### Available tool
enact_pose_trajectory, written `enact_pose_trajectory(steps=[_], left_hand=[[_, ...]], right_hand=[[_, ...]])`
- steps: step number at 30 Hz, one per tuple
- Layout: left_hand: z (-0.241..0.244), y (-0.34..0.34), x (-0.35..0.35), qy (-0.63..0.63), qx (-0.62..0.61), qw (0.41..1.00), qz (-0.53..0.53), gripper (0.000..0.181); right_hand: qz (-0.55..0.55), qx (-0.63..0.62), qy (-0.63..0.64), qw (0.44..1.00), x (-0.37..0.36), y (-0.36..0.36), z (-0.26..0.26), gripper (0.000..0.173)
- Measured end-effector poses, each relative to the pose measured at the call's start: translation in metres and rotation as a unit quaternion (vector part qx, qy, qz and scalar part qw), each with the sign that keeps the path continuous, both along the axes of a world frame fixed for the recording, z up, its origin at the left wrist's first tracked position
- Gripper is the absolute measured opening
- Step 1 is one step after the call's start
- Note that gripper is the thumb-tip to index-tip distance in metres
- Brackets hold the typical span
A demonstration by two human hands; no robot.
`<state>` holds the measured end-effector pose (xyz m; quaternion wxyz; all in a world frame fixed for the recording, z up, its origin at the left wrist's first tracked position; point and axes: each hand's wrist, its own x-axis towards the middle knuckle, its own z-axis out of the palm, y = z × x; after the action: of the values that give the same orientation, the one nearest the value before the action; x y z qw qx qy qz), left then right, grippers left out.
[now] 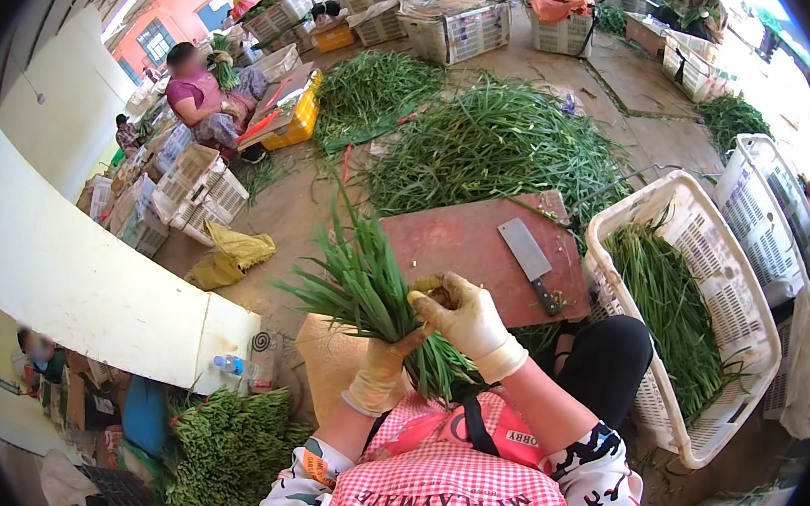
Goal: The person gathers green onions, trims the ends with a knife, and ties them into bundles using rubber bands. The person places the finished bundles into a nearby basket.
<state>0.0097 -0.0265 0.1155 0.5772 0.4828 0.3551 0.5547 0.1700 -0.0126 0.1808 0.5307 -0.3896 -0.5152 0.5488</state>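
A bundle of long green leafy stalks (372, 286) lies across my lap area, its loose leaves spreading up to the left and its other end against the pink checked apron (447, 498). My gloved left hand (390, 369) is wrapped around its middle from below. Fingers curled, my gloved right hand (454, 309) touches the bundle's right side; whether it grips any stalk cannot be told. Both gloves are stained at the fingers. Before me, a red board (442, 249) carries a cleaver (529, 254) with a dark handle and a few cut bits.
Beyond the board spreads a heap of green stalks (502, 153). At right stands a white plastic crate (720, 283) with more stalks. Stacked bundles (224, 455) lie lower left, near a low wall (117, 284) and a plastic bottle (230, 364). Another person (197, 90) sits upper left among crates.
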Motion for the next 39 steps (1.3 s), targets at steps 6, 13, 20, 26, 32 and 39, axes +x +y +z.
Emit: enact_pose_trajectory(steps=[6,13,20,26,32,39], left_hand=[[-0.022,-0.003,-0.023,-0.009,-0.075,0.995,-0.065,0.02],[-0.023,-0.003,-0.016,0.178,0.042,0.983,-0.006,0.036],[-0.036,-0.003,0.0,0.081,-0.021,0.997,-0.007,0.055],[-0.017,-0.007,0.009,0.049,0.016,0.999,0.003,0.061],[-0.097,0.017,-0.03,0.151,0.011,0.988,-0.037,0.058],[-0.054,0.008,-0.001,0.108,-0.008,0.994,0.012,0.049]], right_hand=[[0.29,-0.137,0.113,0.941,0.029,-0.018,0.03,0.019],[0.102,0.181,-0.372,0.905,0.058,-0.042,0.041,0.021],[0.07,0.102,-0.034,0.992,0.036,-0.014,0.084,0.033],[-0.028,0.23,-0.254,0.939,0.004,0.012,0.078,0.025],[0.257,-0.133,0.037,0.957,0.009,-0.008,0.087,0.019],[0.258,0.082,-0.262,0.926,0.048,-0.047,0.071,0.032]])
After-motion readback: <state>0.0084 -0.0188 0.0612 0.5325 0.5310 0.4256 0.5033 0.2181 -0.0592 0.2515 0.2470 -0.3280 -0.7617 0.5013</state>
